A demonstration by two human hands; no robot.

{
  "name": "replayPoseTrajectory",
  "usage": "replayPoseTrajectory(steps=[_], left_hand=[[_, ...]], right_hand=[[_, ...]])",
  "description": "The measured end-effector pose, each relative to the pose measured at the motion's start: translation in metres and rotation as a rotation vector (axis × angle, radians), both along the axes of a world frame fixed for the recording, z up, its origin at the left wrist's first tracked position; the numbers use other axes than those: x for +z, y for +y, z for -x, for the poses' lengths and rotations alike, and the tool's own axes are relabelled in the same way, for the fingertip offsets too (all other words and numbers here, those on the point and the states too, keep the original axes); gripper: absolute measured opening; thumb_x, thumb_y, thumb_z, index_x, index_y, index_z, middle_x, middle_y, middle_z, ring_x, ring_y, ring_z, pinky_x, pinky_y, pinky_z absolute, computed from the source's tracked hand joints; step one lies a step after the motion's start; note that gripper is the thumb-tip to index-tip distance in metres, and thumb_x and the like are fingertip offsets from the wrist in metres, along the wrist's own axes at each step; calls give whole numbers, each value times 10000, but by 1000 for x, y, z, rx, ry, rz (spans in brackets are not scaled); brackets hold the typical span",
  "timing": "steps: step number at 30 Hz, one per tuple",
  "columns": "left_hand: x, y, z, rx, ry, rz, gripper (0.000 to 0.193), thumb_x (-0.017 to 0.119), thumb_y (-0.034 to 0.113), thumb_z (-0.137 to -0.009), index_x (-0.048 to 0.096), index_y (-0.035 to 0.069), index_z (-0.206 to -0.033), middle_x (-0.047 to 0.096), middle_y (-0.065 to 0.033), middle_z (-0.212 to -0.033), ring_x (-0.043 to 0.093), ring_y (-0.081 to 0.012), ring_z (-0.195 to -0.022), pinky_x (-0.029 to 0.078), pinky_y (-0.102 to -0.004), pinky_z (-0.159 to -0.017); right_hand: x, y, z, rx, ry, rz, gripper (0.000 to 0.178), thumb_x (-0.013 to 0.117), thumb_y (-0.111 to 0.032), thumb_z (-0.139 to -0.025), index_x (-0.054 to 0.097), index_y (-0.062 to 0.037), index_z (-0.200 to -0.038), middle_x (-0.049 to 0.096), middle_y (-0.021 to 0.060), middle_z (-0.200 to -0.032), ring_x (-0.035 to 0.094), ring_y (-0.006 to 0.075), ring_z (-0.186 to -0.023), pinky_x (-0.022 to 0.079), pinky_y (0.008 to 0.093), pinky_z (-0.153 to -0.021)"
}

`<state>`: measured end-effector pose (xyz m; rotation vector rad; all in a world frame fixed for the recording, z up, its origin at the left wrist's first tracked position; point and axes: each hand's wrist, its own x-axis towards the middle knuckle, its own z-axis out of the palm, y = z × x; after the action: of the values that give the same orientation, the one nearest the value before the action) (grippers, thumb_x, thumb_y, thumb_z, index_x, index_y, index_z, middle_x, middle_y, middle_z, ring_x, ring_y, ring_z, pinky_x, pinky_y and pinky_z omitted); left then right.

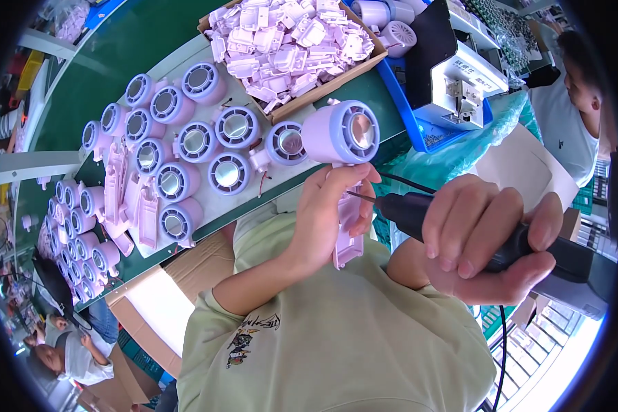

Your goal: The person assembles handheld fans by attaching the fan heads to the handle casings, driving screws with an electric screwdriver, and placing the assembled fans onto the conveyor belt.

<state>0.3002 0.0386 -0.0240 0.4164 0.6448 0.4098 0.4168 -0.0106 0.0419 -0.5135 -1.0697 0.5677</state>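
My left hand [316, 216] is closed around the pale pink handle of a handheld fan [326, 134], just below its round head. The head points up and to the right, with a lavender slotted ring and a shiny disc at its centre. Below my fingers the hollow inside of the handle [349, 250] shows. My right hand [487, 237] grips a dark electric screwdriver [408, 211], held nearly level. Its thin bit reaches left to the handle beside my left fingers; whether the tip touches a screw is too small to tell.
Several similar fan heads [196, 141] and loose handle shells [146, 216] lie on the table to the left. Small pink parts fill a cardboard box [329, 91] behind. A black-and-white machine [460, 86] stands in a blue tray [399, 103]. Other people sit at right [563, 130] and lower left [82, 357].
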Motion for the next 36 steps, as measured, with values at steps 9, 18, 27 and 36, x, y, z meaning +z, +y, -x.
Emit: replayPoseTrajectory(steps=[9,18,27,36], left_hand=[[6,-1,1,27,48,-76,273,543,274,-858,555,2,-842,492,-77,-732,439,-147,-455,343,-260,-433],[9,4,5,36,23,-144,255,516,245,-877,556,-7,-887,527,-103,-798,508,-149,-589,401,-267,-453],[52,75,59,-237,340,-479,334,613,277,-889,560,-17,-1040,614,-89,-776,575,-150,-552,483,-281,-523],[17,350,82,-106,870,-919,398,650,309,-815,580,-28,-1015,633,-102,-815,614,-134,-608,516,-288,-537]], right_hand=[[-4,1,4,-14,88,-57,257,489,-379,-962,431,-129,-970,473,9,-560,426,108,-415,413,226,-406],[-7,7,6,-7,122,-103,271,515,-360,-955,436,-105,-1001,480,11,-570,440,106,-428,427,224,-418],[7,-15,-41,17,269,-125,449,587,-291,-926,368,-60,-1242,452,26,-565,467,138,-437,462,253,-443],[6,-31,-62,-680,-6,625,221,606,-58,-852,533,22,-1044,543,51,-662,529,125,-563,435,253,-564]])
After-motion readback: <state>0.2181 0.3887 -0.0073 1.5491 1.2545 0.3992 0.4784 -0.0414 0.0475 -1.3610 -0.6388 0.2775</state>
